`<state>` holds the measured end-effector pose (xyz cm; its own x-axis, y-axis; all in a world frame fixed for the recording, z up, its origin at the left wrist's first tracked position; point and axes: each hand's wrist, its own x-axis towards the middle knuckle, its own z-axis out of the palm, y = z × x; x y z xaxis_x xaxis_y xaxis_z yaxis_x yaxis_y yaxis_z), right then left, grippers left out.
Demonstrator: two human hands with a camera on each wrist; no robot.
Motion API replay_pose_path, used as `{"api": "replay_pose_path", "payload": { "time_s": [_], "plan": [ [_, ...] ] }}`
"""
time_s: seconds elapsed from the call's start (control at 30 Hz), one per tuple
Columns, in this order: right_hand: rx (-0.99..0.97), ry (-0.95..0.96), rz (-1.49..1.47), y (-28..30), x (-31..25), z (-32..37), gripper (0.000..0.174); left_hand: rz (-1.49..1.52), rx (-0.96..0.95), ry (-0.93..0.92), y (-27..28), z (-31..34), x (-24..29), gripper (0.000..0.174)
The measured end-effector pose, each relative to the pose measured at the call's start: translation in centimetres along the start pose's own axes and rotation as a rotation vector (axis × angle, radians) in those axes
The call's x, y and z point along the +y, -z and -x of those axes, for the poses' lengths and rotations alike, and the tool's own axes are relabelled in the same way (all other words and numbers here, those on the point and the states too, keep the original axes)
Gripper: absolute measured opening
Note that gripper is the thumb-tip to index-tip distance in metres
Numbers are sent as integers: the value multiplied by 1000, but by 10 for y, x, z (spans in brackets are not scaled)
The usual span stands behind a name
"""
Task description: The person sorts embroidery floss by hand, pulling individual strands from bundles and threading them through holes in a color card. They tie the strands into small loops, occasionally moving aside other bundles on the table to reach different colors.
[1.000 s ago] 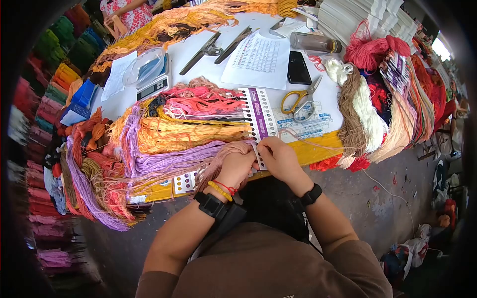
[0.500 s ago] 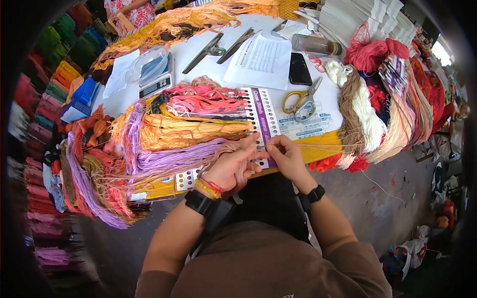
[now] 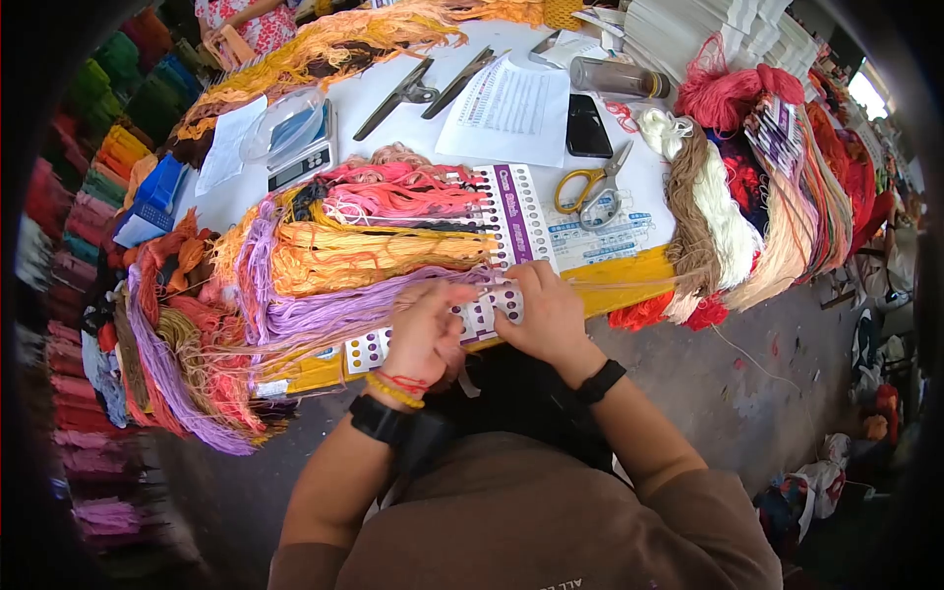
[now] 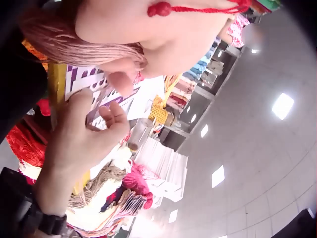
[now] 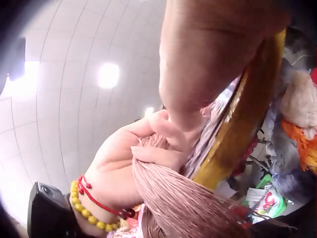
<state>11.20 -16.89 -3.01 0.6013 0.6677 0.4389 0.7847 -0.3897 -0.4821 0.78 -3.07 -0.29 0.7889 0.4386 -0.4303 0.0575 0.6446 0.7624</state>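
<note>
My left hand [image 3: 428,329] is at the table's front edge, beside the lower end of a white and purple perforated thread card [image 3: 511,211]. Its fingers curl round a dusty pink skein of thread [image 5: 183,198], which hangs down in the right wrist view. My right hand [image 3: 546,313] holds the card's near end, thumb among the punched holes and fingers bent in the left wrist view. Lavender thread [image 3: 344,313], orange thread [image 3: 364,258] and pink thread [image 3: 403,197] lead left from the card's holes. Pale strands cross the yellow edge right of my right hand.
Scissors [image 3: 595,192] and a black phone [image 3: 588,128] lie beyond the card. Further back are a printed sheet [image 3: 506,113], metal clips [image 3: 398,98], a scale [image 3: 305,162] and a brown jar [image 3: 618,77]. Thread skeins [image 3: 728,211] drape over the table's right side.
My left hand first met my right at the card, then spread its fingers there, and is now further left with the dusty pink skein. My right hand has lowered onto the card's near end.
</note>
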Motion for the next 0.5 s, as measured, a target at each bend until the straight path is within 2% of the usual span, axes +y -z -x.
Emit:
{"api": "replay_pose_path", "payload": {
  "time_s": [0.03, 0.13, 0.17, 0.23, 0.27, 0.3, 0.33, 0.37, 0.4, 0.47, 0.5],
  "plan": [
    [-2, -1, -3, 0, -1, 0, 39, 19, 47, 22, 13, 4, 5, 24],
    [-11, -62, -8, 0, -1, -1, 41, 119, 39, -98, 38, 30, 36, 25],
    [3, -62, -3, 0, -1, -1, 41, 207, 6, -108, 53, 40, 46, 24],
    [14, -58, -3, -2, -2, -1, 40, 215, 81, -188, 97, 58, 70, 23],
    [16, -76, 1, -2, -2, -1, 40, 172, 293, -294, 110, 69, 87, 23],
    [16, -86, 2, -2, -3, -2, 40, 110, 331, -473, 131, 80, 101, 20],
    [10, -58, -9, -3, -4, -2, 40, 225, 456, -502, 149, 92, 128, 18],
    [19, -75, 19, -3, -4, -2, 39, 97, 645, -686, 170, 104, 143, 14],
    [29, -90, 43, -4, -6, -1, 38, 13, 657, -765, 197, 120, 162, 14],
    [13, -85, 3, -1, -6, -2, 36, -76, 852, -851, 203, 152, 183, 18],
    [18, -85, -18, -1, -6, -2, 33, -50, 769, -819, 200, 166, 188, 19]
  ]
}}
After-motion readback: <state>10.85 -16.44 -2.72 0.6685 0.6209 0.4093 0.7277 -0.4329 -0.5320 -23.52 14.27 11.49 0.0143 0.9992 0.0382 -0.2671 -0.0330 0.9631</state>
